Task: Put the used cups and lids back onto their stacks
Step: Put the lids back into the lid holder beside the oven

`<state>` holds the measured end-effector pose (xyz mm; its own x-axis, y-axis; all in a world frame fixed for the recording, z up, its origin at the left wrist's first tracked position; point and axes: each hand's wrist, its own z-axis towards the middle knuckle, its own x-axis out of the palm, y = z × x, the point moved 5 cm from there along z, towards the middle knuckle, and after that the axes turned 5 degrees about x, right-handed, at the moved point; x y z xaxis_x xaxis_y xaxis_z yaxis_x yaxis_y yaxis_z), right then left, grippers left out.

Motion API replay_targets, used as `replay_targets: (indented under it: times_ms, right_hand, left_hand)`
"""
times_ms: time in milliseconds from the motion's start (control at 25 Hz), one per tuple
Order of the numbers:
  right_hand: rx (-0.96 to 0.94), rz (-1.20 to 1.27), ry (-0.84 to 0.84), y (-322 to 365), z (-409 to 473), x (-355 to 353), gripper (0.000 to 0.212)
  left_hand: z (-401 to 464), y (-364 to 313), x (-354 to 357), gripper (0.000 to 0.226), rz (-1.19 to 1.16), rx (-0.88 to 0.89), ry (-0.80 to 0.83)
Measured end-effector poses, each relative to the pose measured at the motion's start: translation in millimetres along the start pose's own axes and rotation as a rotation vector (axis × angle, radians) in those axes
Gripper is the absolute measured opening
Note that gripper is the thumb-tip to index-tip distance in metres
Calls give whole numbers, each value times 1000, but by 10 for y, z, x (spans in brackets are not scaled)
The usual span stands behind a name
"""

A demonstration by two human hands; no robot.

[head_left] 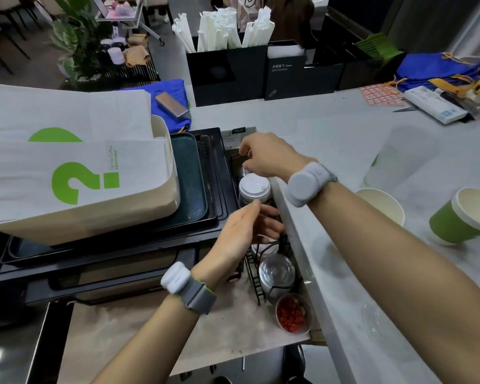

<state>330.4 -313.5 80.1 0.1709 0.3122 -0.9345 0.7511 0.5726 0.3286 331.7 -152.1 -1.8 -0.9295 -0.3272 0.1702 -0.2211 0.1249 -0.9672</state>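
My right hand (263, 157) reaches over the table (344, 151) edge, fingers curled at 12 o'clock above the stack of white lids (254, 189); whether it grips anything I cannot tell. My left hand (244, 231) hovers released, fingers straight, at 6 o'clock of that stack. Two green cups (460, 217) lie at 3 o'clock on the table.

A single wide-angle head camera looked forward and down, close over both forearms, at the worktop (344, 151) on the right and a lid stack (254, 187) at centre, the room behind.
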Motion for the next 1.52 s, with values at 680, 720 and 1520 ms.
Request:
replay_targets:
  times_ms: [680,720,1520]
  right_hand:
    - [37,-616,520,-967,302,-256,68]
    - [36,-646,563,-1010,325,-196,77]
    - [-108,-483,475,-747,908,-14,61]
  left_hand:
    - [779,-58,335,27,-11,-79,-53]
    - [796,-53,308,27,-13,-86,-66]
    - [1151,-28,90,21,329,-182,-36]
